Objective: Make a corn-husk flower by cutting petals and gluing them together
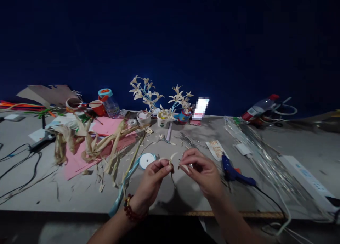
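My left hand, with a beaded bracelet at its wrist, pinches a small pale piece of corn husk between thumb and fingertips. A thin stem hangs below that grip. Close on the right, my right hand has thumb and fingertips closed on a small pale petal-like strip. The fingertips of the two hands are a short gap apart above the table. Beside my left hand lies a white ribbon spool. Behind stand husk flowers in small pots.
Dried corn husks spread over pink paper on the left. A blue glue gun lies to the right, near bundled wires and a white power strip. A bottle, a phone and a paint pot stand farther back.
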The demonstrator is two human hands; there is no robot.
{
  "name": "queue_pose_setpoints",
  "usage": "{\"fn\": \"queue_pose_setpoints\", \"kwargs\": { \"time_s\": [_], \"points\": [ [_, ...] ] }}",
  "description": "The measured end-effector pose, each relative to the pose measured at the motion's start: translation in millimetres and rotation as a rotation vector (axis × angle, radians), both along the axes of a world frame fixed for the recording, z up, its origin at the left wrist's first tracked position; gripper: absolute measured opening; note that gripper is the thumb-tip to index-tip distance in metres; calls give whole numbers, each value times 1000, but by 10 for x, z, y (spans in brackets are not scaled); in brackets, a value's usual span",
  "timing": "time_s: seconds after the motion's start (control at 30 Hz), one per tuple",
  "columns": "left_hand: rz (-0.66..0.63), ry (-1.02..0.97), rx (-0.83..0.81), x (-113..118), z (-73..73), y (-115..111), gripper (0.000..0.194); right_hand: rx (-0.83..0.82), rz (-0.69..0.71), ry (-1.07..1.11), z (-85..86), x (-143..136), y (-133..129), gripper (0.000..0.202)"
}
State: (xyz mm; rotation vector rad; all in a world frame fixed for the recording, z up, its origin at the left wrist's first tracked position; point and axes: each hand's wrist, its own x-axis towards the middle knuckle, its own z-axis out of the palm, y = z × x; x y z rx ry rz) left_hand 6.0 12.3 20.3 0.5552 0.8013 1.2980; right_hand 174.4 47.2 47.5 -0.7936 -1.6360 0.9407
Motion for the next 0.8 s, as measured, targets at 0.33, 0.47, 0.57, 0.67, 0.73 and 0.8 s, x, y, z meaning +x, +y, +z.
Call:
{"fn": "queue_pose_setpoints", "kwargs": {
  "time_s": [0.33, 0.47, 0.57, 0.67, 0.73, 0.8],
  "points": [
    [-59, -113, -39, 52, 52, -32, 26, 143, -43, -65, -32, -45, 4, 12],
    [-72, -113, -32, 61, 57, -39, 24, 147, -43, -57, -41, -51, -8, 15],
    [-71, -124, -27, 74, 56, -52, 23, 166, -66, -55, -37, -62, -26, 17],
    [-69, -141, -26, 82, 58, -62, 22, 189, -93, -60, -35, -68, -42, 18],
    [-74, -144, -23, 84, 57, -66, 22, 200, -106, -65, -39, -69, -47, 16],
    [-80, -147, -23, 86, 52, -68, 22, 209, -115, -68, -47, -73, -49, 15]
  ]
}}
